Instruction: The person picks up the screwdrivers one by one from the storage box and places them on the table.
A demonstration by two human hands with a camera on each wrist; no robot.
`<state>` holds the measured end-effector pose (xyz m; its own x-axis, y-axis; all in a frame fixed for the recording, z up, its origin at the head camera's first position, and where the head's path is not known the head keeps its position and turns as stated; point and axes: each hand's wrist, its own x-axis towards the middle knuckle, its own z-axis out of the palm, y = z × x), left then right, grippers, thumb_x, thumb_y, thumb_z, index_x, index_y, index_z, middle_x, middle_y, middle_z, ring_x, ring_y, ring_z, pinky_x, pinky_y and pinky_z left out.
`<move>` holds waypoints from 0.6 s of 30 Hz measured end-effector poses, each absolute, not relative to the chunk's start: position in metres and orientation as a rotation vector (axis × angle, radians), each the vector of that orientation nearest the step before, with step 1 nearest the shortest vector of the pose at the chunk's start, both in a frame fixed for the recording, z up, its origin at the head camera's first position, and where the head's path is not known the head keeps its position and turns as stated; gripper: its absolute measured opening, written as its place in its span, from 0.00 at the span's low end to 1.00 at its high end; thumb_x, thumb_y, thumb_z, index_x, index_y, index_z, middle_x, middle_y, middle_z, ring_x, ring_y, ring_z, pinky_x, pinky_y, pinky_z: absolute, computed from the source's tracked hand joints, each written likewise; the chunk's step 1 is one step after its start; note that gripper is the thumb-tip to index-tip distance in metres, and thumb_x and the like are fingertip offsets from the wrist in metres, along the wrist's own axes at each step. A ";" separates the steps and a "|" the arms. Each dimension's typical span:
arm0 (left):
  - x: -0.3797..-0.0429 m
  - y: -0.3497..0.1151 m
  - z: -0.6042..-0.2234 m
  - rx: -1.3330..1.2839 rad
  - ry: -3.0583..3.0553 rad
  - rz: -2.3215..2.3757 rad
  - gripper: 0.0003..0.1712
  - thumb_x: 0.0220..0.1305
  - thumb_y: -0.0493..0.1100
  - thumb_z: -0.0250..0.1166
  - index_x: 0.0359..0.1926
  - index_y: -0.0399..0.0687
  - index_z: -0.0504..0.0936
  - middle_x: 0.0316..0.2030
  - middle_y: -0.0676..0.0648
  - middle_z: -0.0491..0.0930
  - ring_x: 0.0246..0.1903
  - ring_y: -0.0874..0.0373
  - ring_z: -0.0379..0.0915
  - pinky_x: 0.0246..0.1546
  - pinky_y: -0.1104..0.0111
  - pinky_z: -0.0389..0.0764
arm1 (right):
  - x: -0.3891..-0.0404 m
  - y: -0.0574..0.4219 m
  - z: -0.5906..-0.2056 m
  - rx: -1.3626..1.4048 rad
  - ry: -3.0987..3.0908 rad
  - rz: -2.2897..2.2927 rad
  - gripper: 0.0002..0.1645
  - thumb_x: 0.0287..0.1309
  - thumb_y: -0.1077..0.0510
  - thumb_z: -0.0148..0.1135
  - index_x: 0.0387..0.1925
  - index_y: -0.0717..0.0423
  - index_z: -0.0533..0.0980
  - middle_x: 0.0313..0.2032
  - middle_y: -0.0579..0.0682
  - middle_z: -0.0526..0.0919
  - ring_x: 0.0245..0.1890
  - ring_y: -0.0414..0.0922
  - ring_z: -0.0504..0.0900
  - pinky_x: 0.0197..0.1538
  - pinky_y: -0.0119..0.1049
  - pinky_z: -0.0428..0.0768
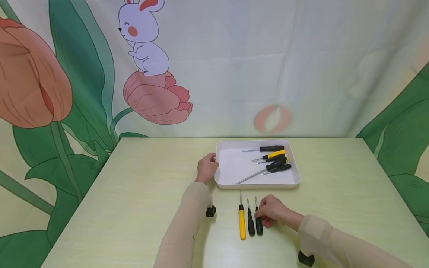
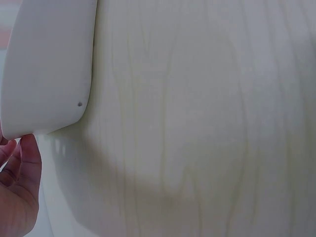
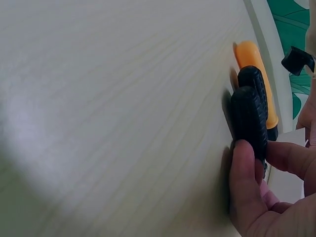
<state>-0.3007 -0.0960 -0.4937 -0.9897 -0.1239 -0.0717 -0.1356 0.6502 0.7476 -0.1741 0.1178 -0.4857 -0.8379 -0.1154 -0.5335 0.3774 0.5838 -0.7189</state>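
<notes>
My right hand (image 1: 273, 210) pinches the handle of a short black screwdriver (image 1: 259, 226) between thumb and fingers. The screwdriver lies on the table with its shaft toward the tray. Left of it, side by side, are a second black screwdriver (image 1: 251, 223) and a longer yellow-handled screwdriver (image 1: 242, 224). In the right wrist view the ribbed black handle (image 3: 248, 116) overlaps the other two. My left hand (image 1: 207, 168) holds the left end of a white tray (image 1: 231, 163); the left wrist view shows fingertips at the tray's rim (image 2: 47, 74).
Several screwdrivers with black handles lie in the tray's right half, together with a yellow-and-black screwdriver (image 1: 274, 154); some overlap. Behind the pale wooden table (image 1: 151, 193) hangs a curtain (image 1: 228, 74) printed with flowers and a rabbit. Both wrists carry small black devices.
</notes>
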 end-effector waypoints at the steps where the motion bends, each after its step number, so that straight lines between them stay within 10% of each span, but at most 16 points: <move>1: -0.301 -0.096 -0.493 -0.223 2.840 1.288 0.22 0.55 0.38 0.53 0.53 0.45 0.72 0.40 0.45 0.76 0.38 0.52 0.70 0.41 0.64 0.71 | -0.174 0.118 -0.485 0.206 2.278 -1.204 0.09 0.43 0.65 0.63 0.21 0.61 0.69 0.13 0.50 0.74 0.09 0.39 0.70 0.16 0.30 0.74; 18: -0.298 -0.095 -0.490 -0.212 2.846 1.290 0.22 0.55 0.37 0.53 0.53 0.44 0.72 0.41 0.44 0.76 0.38 0.51 0.70 0.42 0.63 0.71 | -0.176 0.119 -0.483 0.158 2.264 -1.151 0.10 0.43 0.63 0.64 0.22 0.60 0.69 0.13 0.49 0.73 0.09 0.39 0.70 0.16 0.29 0.73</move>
<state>-0.2980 -0.0955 -0.4901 -0.9908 -0.1194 -0.0645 -0.1272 0.6514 0.7480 -0.1762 0.1188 -0.4829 -0.8201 -0.1531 -0.5514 0.3553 0.6192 -0.7003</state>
